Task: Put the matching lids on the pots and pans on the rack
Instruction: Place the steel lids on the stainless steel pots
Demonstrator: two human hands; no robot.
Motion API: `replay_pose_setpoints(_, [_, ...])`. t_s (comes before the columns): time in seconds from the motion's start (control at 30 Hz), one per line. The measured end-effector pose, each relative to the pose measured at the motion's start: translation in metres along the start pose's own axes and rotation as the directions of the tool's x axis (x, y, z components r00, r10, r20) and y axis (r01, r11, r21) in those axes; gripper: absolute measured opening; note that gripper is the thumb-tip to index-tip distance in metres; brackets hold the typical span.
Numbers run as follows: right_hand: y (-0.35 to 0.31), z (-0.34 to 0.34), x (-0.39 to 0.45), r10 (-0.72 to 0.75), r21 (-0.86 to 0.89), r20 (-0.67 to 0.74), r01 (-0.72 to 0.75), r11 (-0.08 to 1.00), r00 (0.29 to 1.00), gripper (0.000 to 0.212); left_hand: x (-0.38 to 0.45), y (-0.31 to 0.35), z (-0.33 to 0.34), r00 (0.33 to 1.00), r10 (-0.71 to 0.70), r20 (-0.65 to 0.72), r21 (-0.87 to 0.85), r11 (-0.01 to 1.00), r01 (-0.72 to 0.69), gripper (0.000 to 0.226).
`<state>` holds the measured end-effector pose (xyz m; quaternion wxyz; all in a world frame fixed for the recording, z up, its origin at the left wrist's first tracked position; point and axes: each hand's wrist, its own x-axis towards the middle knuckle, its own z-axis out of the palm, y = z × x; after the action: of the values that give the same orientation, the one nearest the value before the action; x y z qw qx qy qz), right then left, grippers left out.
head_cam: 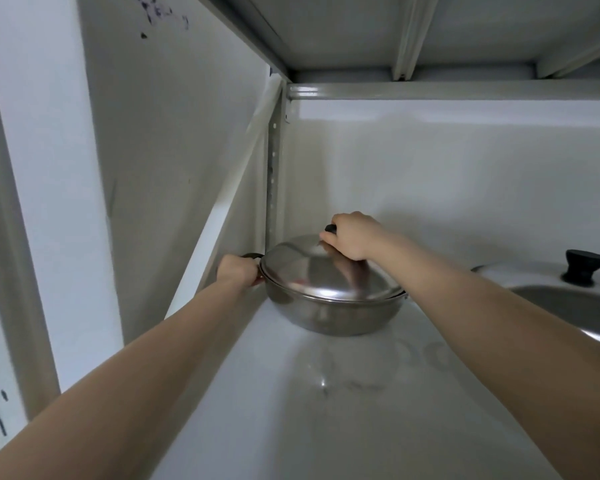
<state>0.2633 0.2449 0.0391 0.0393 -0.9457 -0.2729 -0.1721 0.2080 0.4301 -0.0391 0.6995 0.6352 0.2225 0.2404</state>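
Note:
A shallow steel pan [336, 315] sits on the white rack shelf [343, 403] near its back left corner. A domed steel lid [312, 271] rests on the pan's rim. My right hand [352, 239] is closed over the lid's black knob on top. My left hand [238, 271] grips the pan's dark side handle at the left. At the right edge stands a second steel pot [575, 311] with its own lid [530, 277] and a black knob [585, 266].
The underside of the shelf above [361, 32] hangs low over the pans. A perforated upright post [274, 181] stands in the back left corner, with a white wall [447, 174] behind and a side wall [174, 133] at the left.

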Motion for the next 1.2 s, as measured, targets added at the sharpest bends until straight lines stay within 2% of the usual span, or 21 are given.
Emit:
replay_pose_setpoints(0.1, [0.000,-0.001,0.000,-0.007,-0.003,0.014,0.007,1.000,1.000,0.045,0.000,-0.002,0.000,1.000,-0.006,-0.012,-0.020,1.000,0.006,0.029])
replay_pose_setpoints(0.67, [-0.004,0.001,-0.007,0.033,0.010,0.042,-0.033,0.999,0.999,0.045,0.006,-0.005,0.000,1.000,-0.012,-0.010,0.055,0.998,0.013,0.035])
replay_pose_setpoints(0.97, [-0.009,0.000,-0.008,0.055,-0.003,0.030,-0.055,0.998,0.998,0.045,0.015,-0.004,-0.001,1.000,-0.016,-0.016,0.166,0.986,0.019,0.033])
replay_pose_setpoints(1.1, [-0.008,0.000,-0.009,0.056,-0.009,0.029,-0.055,0.998,0.998,0.045,0.014,-0.005,-0.002,1.000,-0.009,-0.019,0.144,0.989,0.011,0.032])
replay_pose_setpoints(1.2, [-0.006,-0.004,-0.009,0.065,-0.020,0.056,-0.064,0.998,0.996,0.050,0.003,0.001,-0.003,0.998,0.047,-0.049,0.242,0.970,-0.034,0.024])
